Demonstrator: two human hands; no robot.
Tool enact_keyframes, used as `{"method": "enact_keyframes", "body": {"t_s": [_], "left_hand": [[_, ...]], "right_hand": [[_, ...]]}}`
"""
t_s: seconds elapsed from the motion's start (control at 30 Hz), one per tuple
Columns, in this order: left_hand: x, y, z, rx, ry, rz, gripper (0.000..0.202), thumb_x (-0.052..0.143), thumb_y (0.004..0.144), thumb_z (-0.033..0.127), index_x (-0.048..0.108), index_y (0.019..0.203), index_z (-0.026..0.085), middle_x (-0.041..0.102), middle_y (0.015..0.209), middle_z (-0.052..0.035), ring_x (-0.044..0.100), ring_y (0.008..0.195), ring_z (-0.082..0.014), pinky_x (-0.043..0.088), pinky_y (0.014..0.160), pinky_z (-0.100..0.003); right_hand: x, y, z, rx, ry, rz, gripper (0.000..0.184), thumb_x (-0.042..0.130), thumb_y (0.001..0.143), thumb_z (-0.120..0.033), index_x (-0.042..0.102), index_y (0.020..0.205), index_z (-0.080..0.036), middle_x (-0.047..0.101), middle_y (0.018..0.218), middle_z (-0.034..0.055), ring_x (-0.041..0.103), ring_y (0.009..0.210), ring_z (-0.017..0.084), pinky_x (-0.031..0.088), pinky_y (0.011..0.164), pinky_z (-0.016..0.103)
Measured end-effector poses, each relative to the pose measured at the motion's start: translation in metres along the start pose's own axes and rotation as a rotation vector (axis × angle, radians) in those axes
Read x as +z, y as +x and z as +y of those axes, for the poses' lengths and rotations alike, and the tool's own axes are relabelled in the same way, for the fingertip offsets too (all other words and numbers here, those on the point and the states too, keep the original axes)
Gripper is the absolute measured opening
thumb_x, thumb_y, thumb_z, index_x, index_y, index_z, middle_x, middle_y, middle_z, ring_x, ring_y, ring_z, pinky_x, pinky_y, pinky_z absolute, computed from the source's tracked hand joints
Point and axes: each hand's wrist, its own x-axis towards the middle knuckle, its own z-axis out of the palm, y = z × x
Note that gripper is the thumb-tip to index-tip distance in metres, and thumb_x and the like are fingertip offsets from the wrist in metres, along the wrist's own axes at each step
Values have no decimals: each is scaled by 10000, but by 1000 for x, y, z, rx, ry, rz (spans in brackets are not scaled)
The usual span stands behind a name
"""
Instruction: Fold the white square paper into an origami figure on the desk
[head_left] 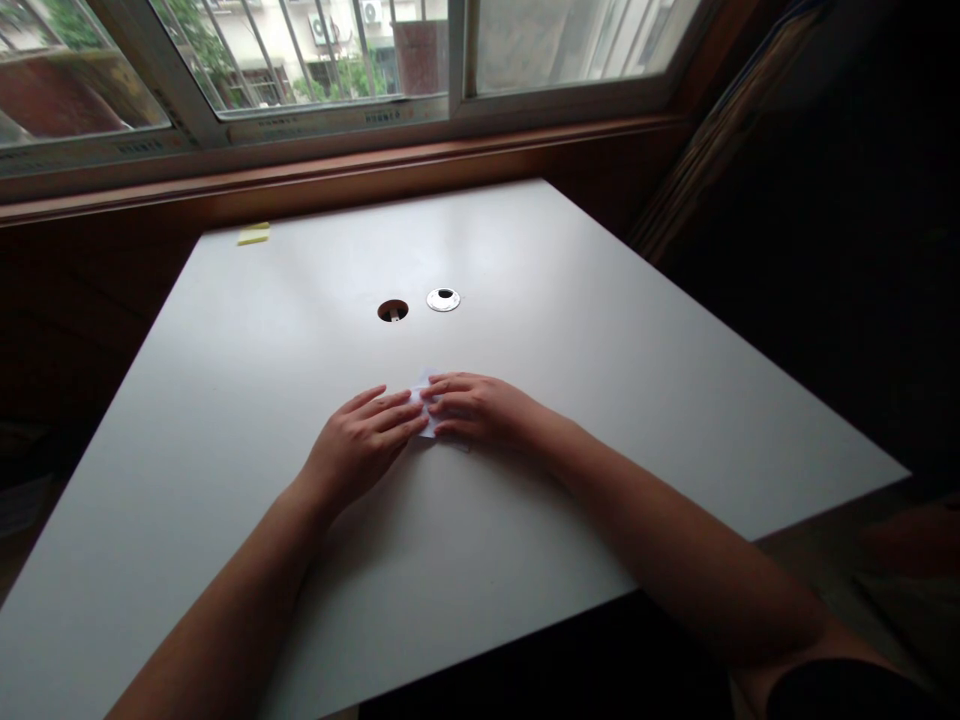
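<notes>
A small piece of white paper lies on the white table, partly hidden under my fingers; whether it is folded I cannot tell. My left hand rests on the paper's left side, palm down, with its fingers stretched out and slightly apart. From the other side, my right hand covers the right part of the paper, its fingers extended over it. The fingertips of both hands nearly meet at the middle of the sheet.
The white table has a round cable hole beyond my hands. Beside the hole lies a silver ring-shaped cover. A yellow sticky-note pad sits at the far left edge. A barred window is behind the table.
</notes>
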Motion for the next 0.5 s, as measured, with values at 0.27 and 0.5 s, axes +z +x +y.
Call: {"method": "enact_keyframes", "body": {"t_s": [0.27,0.5], "left_hand": [[-4,-1,-5,27,-72,-41,381,560,940,173,621,1284,325,657,1307,-9,570,1284,-204,368,1162,-466],[-5,-4,-9,41,-67,-86,404,534,947,162,597,1314,319,636,1336,-16,546,1309,-200,364,1158,-455]], "right_hand": [[2,0,-2,85,78,-41,200,673,883,-235,654,1077,-190,594,1359,126,461,1375,239,435,1113,430],[0,-2,0,96,74,-69,206,654,889,-193,653,1094,-199,587,1380,110,433,1400,229,405,1140,421]]}}
